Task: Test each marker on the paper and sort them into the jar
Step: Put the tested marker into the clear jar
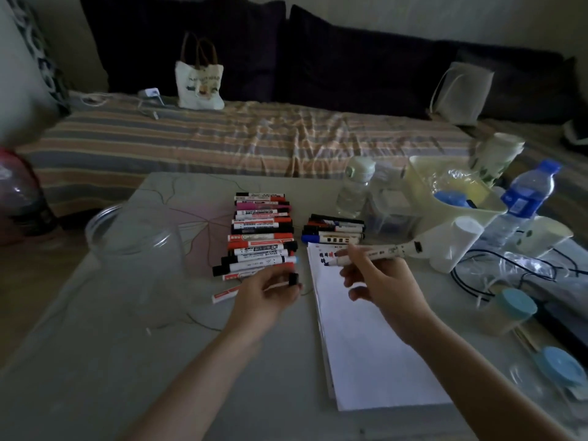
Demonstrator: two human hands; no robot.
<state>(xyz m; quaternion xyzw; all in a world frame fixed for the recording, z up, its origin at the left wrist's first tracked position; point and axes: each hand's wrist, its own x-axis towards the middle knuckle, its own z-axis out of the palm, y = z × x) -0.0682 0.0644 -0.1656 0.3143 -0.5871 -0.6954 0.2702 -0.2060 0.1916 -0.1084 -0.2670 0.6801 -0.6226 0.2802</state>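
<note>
My right hand [378, 278] grips an uncapped white marker [381, 252], its tip down on the top left of the white paper [366, 345], where red and dark marks show. My left hand [267, 294] pinches a small black cap [293, 278] just left of the paper. A long row of markers [261, 233] lies in the middle of the table, and a smaller group [334, 232] lies above the paper. One more marker [224, 296] sits apart beside my left hand. A clear glass jar [133, 240] stands at the left and looks empty.
A cream bin [451, 189], clear water bottles [354, 186], a blue-labelled bottle [525, 198], a white roll [458, 243], black cables [509, 268] and blue-lidded containers [509, 310] crowd the right side. A striped bed with a tote bag [199, 81] lies behind the table.
</note>
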